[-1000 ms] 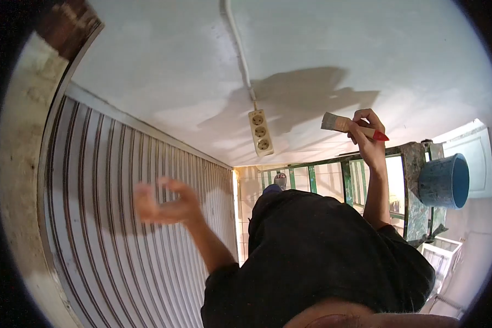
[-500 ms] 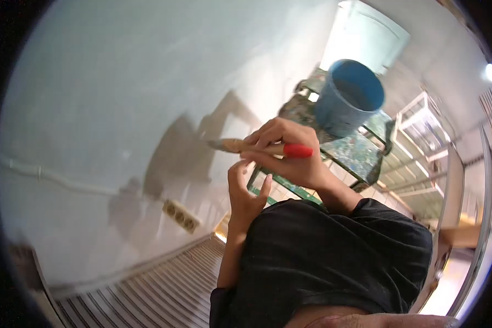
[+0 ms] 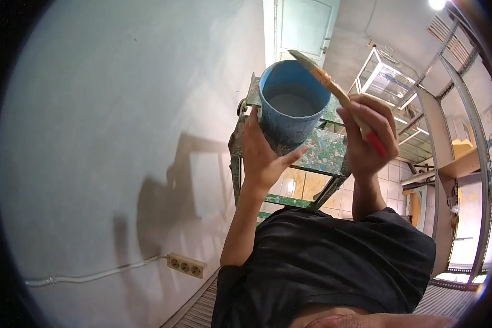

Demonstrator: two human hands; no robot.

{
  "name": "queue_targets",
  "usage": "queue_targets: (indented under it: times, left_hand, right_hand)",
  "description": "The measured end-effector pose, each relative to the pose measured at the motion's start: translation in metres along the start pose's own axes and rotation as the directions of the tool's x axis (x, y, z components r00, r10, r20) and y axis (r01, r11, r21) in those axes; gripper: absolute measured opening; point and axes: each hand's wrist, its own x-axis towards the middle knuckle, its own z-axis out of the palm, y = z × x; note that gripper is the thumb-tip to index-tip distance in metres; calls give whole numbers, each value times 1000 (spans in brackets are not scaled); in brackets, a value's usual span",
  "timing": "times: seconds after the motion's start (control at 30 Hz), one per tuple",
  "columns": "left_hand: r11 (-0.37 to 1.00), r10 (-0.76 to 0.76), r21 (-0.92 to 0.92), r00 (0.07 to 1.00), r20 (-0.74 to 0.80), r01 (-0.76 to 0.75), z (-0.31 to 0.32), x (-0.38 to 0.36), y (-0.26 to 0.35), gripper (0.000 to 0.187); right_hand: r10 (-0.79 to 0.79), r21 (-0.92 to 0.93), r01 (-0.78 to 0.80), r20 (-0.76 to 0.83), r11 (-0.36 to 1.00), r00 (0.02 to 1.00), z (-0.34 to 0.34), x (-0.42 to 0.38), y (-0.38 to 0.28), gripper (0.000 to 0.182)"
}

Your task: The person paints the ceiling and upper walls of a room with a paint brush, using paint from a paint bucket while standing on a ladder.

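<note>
A blue bucket (image 3: 290,117) with greyish liquid in it stands on a paint-spattered green platform (image 3: 325,150). My left hand (image 3: 265,158) lies against the near side of the bucket, thumb and fingers spread around its lower wall. To the right of the bucket, my right hand (image 3: 370,131) is closed on a paintbrush (image 3: 333,86) with a red handle end. The brush slants up and left, its bristles above the bucket's far rim.
A pale wall (image 3: 104,136) fills the left side, with a socket strip (image 3: 186,265) and a white cable low on it. Metal shelving (image 3: 470,109) stands at the right. A white door (image 3: 306,27) and a glass case (image 3: 388,79) are farther back.
The view has turned toward the bucket. My left hand has moved from beside the right hand onto the bucket. My right hand has carried the brush to the bucket, bristles now pointing up-left.
</note>
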Motion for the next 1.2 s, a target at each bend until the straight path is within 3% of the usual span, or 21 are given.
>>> queue_targets:
  times: [0.07,0.13,0.27,0.33,0.43,0.53,0.73,0.83,0.9,0.93,1.03,1.2]
  left_hand:
    - [995,-28,-95,999,46,33,3,11,-1,132]
    - [983,-66,-163,993,93,80,6,20,-3,136]
    - [969,-11,-243,993,114,39,5,30,-8,137]
    - [948,-42,-305,987,155,89,6,32,-11,137]
    - [963,-69,-239,972,225,124,5,30,-15,136]
    - [971,-45,-219,975,216,93,4,31,-15,136]
    - [984,17,-178,985,170,13,5,32,-17,134]
    - [981,28,-196,989,146,1,2,32,-15,133]
    - [981,38,-194,988,149,-8,5,31,-21,135]
    - [981,47,-194,987,154,-17,8,30,-24,136]
    - [978,60,-206,981,183,-22,10,30,-33,140]
    - [966,58,-260,970,238,6,3,39,-37,145]
  right_hand:
    - [44,-86,-44,-3,995,999,0,4,11,31]
    - [83,-168,-67,92,983,992,3,9,22,29]
    - [111,-157,-77,225,985,968,17,13,30,24]
    - [143,-132,-111,269,985,952,22,15,30,27]
    - [108,-153,-59,338,986,935,27,19,28,32]
    - [162,-144,-111,421,983,893,28,18,20,33]
    - [101,-262,39,499,964,861,24,20,11,36]
    - [65,-276,92,512,957,857,25,13,9,45]
    - [2,-285,175,527,942,850,28,2,12,64]
    - [1,-281,175,531,944,847,28,1,9,64]
    - [29,-288,156,547,945,837,27,4,-2,89]
    - [77,-345,102,467,933,881,31,-10,-1,87]
